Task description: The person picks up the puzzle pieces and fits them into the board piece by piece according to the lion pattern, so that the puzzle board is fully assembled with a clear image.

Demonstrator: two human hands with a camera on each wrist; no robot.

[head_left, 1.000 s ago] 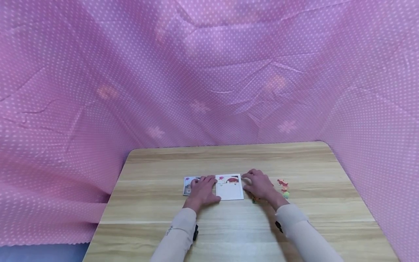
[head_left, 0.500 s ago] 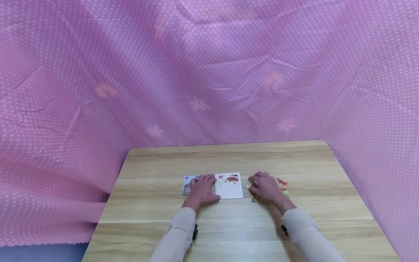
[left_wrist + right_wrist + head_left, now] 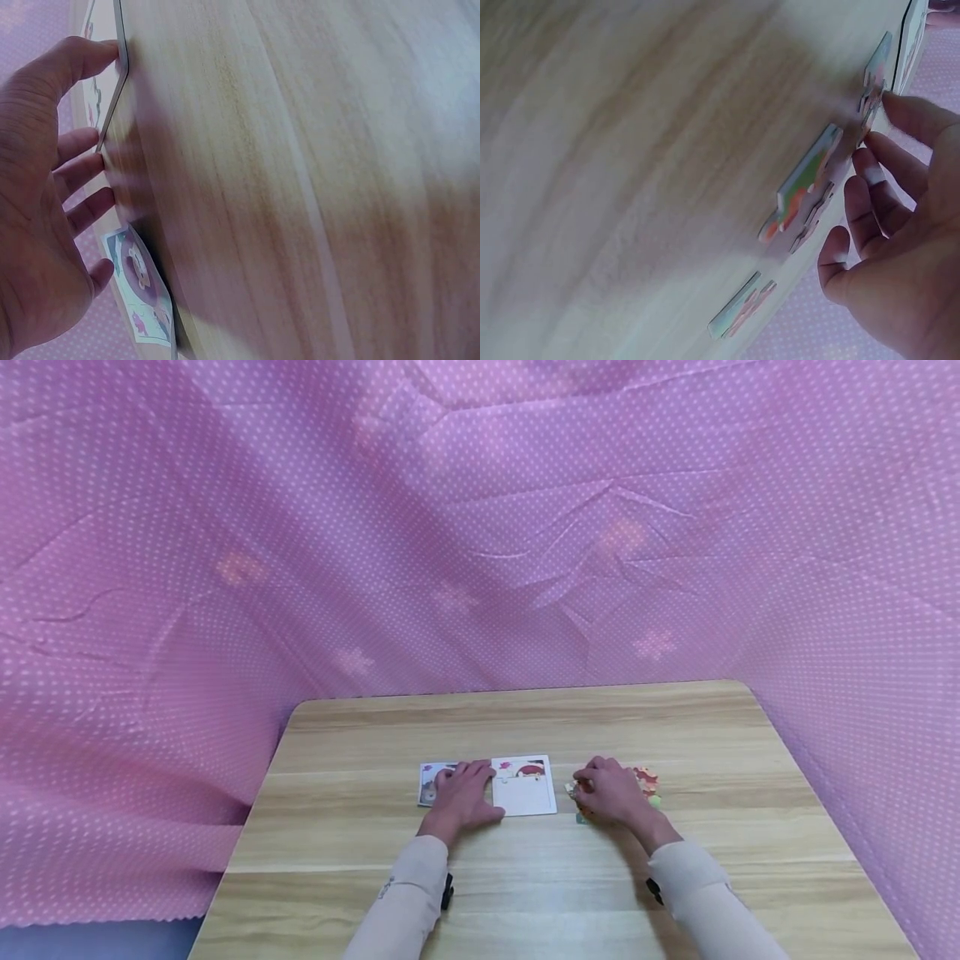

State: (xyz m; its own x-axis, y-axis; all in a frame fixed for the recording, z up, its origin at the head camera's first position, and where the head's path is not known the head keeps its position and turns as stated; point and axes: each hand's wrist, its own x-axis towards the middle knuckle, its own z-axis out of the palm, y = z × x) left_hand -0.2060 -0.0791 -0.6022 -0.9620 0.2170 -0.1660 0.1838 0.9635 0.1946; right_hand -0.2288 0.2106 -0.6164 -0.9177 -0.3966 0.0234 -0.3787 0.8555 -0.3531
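A white puzzle tray (image 3: 522,797) lies on the table, with picture pieces fitted along its far side. My left hand (image 3: 462,795) touches the tray's left edge with thumb and fingertips, its fingers spread. Partly under that hand is a printed picture card (image 3: 429,785); the left wrist view shows the card (image 3: 140,285) below the little finger. To the right of the tray, my right hand (image 3: 611,789) is over loose jigsaw pieces. Its thumb and index finger pinch a jigsaw piece (image 3: 868,120), seen nearly edge-on in the right wrist view.
Several other jigsaw pieces lie by the right hand, including a green and orange piece (image 3: 804,180) and a pale one (image 3: 733,309). More reddish pieces (image 3: 648,779) show beyond the wrist. A pink dotted cloth (image 3: 480,568) hangs behind the wooden table (image 3: 517,893).
My right hand has moved right, from the tray's right edge to the loose pieces, and now pinches one. The left hand has stayed at the tray's left edge.
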